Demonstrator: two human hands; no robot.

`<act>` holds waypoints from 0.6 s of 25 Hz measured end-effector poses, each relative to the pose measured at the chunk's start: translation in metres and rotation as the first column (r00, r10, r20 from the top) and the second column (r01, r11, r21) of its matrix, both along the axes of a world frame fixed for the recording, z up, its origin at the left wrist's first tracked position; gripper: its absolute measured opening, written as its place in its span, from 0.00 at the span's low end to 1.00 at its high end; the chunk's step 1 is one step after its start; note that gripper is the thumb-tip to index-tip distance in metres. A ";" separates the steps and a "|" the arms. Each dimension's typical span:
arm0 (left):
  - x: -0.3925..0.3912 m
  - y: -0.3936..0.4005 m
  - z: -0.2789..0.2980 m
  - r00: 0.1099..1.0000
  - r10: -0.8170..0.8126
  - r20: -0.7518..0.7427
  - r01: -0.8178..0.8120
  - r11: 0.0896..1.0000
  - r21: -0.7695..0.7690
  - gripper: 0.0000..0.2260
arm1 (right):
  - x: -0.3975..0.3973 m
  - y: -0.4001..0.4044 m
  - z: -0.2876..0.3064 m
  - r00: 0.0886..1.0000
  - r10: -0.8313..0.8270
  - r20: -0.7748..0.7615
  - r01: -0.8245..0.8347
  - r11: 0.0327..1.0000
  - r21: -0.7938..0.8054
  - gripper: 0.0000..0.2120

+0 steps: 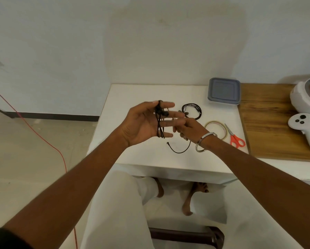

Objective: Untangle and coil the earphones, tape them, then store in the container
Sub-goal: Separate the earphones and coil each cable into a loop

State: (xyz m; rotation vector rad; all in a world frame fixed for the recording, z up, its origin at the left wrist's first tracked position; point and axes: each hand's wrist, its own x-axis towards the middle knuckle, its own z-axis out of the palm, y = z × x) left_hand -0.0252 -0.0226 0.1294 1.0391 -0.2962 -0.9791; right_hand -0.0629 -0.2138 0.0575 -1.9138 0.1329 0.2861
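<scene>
Looping earphones vertically, left hand

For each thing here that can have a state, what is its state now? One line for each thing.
Earphones: partly wound around the straight fingers of the left hand; loose end hangs below the right hand.
Second earphones: coiled, on the table.
Container: lid on.
Tape roll: flat on the table.
Scissors: blades together.

White table: container, coiled earphones, tape, scissors.
</scene>
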 end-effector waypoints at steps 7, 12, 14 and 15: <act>0.006 -0.014 0.000 0.991 0.131 -0.023 -0.132 0.989 -0.059 0.19 | -0.007 0.026 -0.009 0.998 0.045 -0.034 -0.048 0.995 -0.089 0.19; 0.007 -0.016 -0.010 0.964 0.182 0.195 -0.217 0.960 0.176 0.18 | -0.009 0.040 -0.007 0.991 0.122 -0.059 -0.130 0.979 -0.155 0.20; 0.009 -0.013 -0.017 0.929 0.139 0.344 -0.254 0.915 0.315 0.17 | -0.008 0.038 -0.004 0.985 0.151 -0.083 -0.162 0.975 -0.150 0.18; 0.010 -0.011 -0.020 0.906 0.113 0.408 -0.273 0.893 0.359 0.16 | -0.008 0.037 -0.003 0.980 0.172 -0.098 -0.184 0.974 -0.134 0.17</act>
